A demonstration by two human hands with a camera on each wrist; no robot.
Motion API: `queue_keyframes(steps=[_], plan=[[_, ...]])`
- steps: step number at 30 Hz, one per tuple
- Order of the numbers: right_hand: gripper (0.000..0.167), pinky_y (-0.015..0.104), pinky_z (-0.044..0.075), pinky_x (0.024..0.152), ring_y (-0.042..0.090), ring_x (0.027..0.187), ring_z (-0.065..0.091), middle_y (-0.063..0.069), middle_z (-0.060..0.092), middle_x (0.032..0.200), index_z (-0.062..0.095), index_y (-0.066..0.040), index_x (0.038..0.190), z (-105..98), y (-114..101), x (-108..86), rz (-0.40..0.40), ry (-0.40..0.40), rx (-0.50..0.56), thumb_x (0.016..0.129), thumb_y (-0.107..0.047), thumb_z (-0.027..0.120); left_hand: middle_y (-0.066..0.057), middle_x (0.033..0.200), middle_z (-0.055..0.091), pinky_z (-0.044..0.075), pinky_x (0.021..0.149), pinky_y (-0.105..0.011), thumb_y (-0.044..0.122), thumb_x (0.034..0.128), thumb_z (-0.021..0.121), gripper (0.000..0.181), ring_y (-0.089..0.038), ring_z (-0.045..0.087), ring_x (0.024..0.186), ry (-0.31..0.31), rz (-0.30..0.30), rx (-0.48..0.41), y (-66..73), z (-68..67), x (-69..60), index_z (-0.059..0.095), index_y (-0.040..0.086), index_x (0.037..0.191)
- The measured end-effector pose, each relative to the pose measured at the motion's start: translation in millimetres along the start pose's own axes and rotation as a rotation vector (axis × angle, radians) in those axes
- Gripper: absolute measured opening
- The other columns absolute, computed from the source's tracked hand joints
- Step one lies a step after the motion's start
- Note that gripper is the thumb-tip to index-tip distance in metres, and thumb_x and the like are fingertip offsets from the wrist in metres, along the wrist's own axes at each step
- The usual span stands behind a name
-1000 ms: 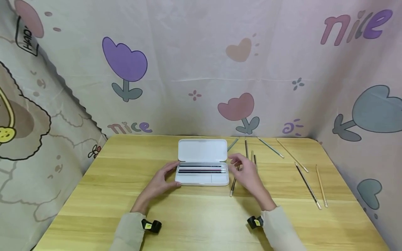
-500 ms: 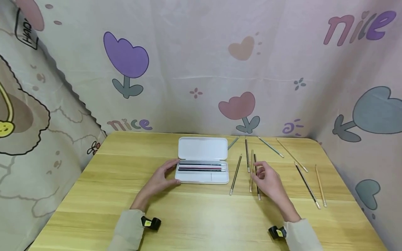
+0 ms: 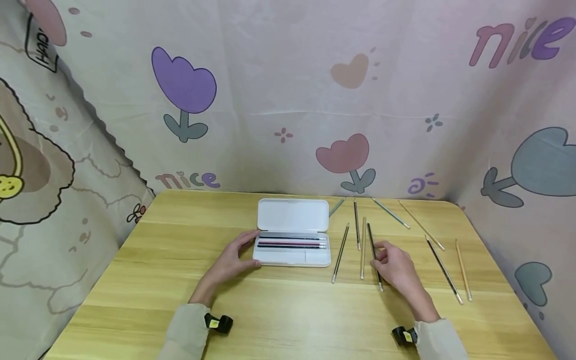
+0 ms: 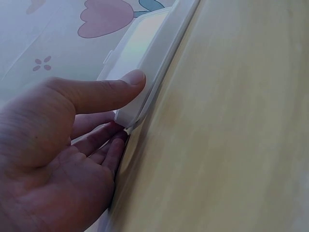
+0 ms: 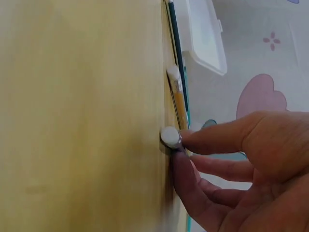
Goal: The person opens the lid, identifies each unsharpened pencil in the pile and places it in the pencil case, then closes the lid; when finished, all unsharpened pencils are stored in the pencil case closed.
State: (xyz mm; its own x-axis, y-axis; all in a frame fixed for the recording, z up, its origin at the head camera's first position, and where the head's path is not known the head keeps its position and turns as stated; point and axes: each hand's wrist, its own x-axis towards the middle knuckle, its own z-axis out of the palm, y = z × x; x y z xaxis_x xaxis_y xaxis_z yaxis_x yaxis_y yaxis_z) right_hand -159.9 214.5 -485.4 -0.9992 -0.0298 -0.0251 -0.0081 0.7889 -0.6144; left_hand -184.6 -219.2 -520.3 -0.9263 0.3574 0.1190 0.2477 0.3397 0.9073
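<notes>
My left hand (image 3: pixel 230 257) grips the left end of an open white pencil case (image 3: pixel 317 258). In the left wrist view its thumb lies along the case's front side, and the other fingers curl at the end of it. Several pencils (image 3: pixel 290 245) lie lengthwise in the case's tray, and the raised lid (image 3: pixel 292 215) stands at the back. My right hand (image 3: pixel 397 264) pinches a black pencil (image 3: pixel 371 241) between thumb and fingers. Its white eraser end (image 5: pixel 170 137) faces the right wrist camera, low over the table.
Left of the held pencil lie a yellow pencil (image 3: pixel 363 250) and a dark pencil (image 3: pixel 340 252). Another dark pencil (image 3: pixel 357 225) and a green pencil (image 3: pixel 390 213) lie farther back. On the right are a black pencil (image 3: pixel 443 270) and a yellow pencil (image 3: pixel 463 270). A printed curtain (image 3: pixel 270 90) hangs behind the table.
My right hand has moved away from the case to the right and taken hold of the black pencil, which has shifted slightly right. The left hand stays at the case.
</notes>
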Motion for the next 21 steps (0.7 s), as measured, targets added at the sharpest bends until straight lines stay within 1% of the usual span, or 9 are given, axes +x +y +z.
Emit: queue_keyframes(steps=[5, 8, 11, 14, 17, 19, 21], plan=[[0.044, 0.042, 0.06, 0.07, 0.024, 0.08, 0.069, 0.01, 0.071, 0.09, 0.061, 0.011, 0.127, -3, 3, -1.3, -0.008, 0.021, -0.019, 0.086, -0.002, 0.071, -0.023, 0.157, 0.039, 0.03, 0.121, -0.053, 0.006, 0.0802, 0.086, 0.085, -0.045, 0.04, 0.143, -0.002, -0.003, 0.005, 1.3, -0.6, 1.0, 0.042, -0.003, 0.153], [0.042, 0.037, 0.056, 0.066, 0.02, 0.076, 0.066, 0.006, 0.071, 0.087, 0.064, 0.01, 0.124, -4, 6, -1.1, -0.011, 0.042, -0.011, 0.084, -0.002, 0.069, -0.023, 0.158, 0.039, 0.03, 0.121, -0.054, 0.006, 0.0808, 0.086, 0.084, -0.044, 0.04, 0.143, 0.002, -0.008, 0.006, 0.6, 0.7, -0.5, 0.043, -0.002, 0.153], [0.035, 0.029, 0.053, 0.064, 0.017, 0.075, 0.064, 0.005, 0.069, 0.086, 0.068, 0.008, 0.118, -5, 8, -1.5, -0.02, 0.064, 0.02, 0.084, -0.002, 0.068, -0.023, 0.158, 0.039, 0.03, 0.121, -0.054, 0.008, 0.0812, 0.086, 0.084, -0.044, 0.04, 0.143, 0.003, -0.012, 0.013, -0.1, 1.3, -3.0, 0.043, -0.002, 0.153], [0.024, 0.024, 0.054, 0.064, 0.018, 0.078, 0.064, 0.007, 0.069, 0.089, 0.07, 0.005, 0.111, -7, 6, -1.5, -0.039, 0.097, 0.083, 0.088, -0.003, 0.066, -0.022, 0.159, 0.038, 0.029, 0.121, -0.054, 0.009, 0.0814, 0.085, 0.085, -0.044, 0.039, 0.144, 0.005, -0.025, 0.027, -0.2, 1.2, -4.4, 0.042, 0.0, 0.154], [0.016, 0.022, 0.054, 0.062, 0.02, 0.08, 0.064, 0.01, 0.069, 0.092, 0.07, 0.004, 0.107, -8, 1, -0.6, -0.084, 0.13, 0.149, 0.095, -0.004, 0.064, -0.021, 0.159, 0.037, 0.029, 0.121, -0.054, 0.008, 0.0814, 0.085, 0.085, -0.043, 0.039, 0.144, 0.005, -0.021, 0.028, 0.3, 0.5, -3.1, 0.042, 0.001, 0.154], [0.014, 0.022, 0.053, 0.061, 0.021, 0.081, 0.064, 0.013, 0.069, 0.093, 0.07, 0.004, 0.107, -8, -2, -0.5, -0.117, 0.134, 0.183, 0.098, -0.005, 0.063, -0.021, 0.159, 0.038, 0.029, 0.121, -0.053, 0.007, 0.0814, 0.085, 0.085, -0.043, 0.038, 0.145, 0.005, -0.017, 0.024, 0.9, 0.4, -1.4, 0.041, 0.001, 0.154], [0.015, 0.021, 0.053, 0.062, 0.02, 0.082, 0.063, 0.013, 0.07, 0.095, 0.07, 0.004, 0.108, -5, -6, -0.6, -0.144, 0.116, 0.209, 0.101, -0.006, 0.062, -0.021, 0.159, 0.037, 0.029, 0.121, -0.053, 0.006, 0.081, 0.084, 0.085, -0.043, 0.039, 0.144, 0.001, -0.012, 0.021, 1.5, 0.3, -0.2, 0.041, 0.0, 0.154]])
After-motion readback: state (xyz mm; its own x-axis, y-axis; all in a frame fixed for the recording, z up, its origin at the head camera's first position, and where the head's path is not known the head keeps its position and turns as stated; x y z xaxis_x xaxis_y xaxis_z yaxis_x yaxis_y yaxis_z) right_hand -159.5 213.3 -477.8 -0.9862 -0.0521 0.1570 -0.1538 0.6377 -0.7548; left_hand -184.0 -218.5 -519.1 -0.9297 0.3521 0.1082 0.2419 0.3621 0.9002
